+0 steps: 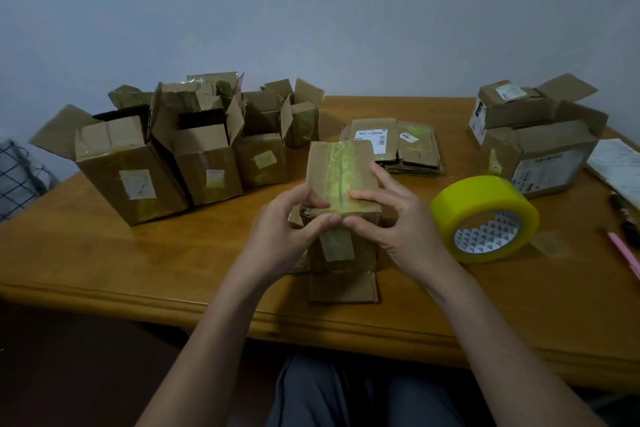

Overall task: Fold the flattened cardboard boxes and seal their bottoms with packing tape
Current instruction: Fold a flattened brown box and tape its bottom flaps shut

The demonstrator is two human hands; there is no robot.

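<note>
Head view: wooden table point(138, 260); grey wall point(311, 10)

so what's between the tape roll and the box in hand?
Head view: only the right hand, which grips the box, and a strip of bare table. The tape roll stands apart from both.

Your box point(341, 180) stands on the table point(138, 263) right in front of you, taped end up, with your left hand point(287, 232) and right hand point(398, 225) on its near top edge. To its left sits a cluster of opened boxes point(180, 149), behind it and slightly right lies a stack of flat boxes point(394, 146), and just right of your right hand the tape roll point(485, 218) lies on the table. Farther back on the right, one box point(509, 107) sits on top of a larger box point(543, 156), with a notebook point(616, 163) and pens point(623, 250) near the right edge.
</note>
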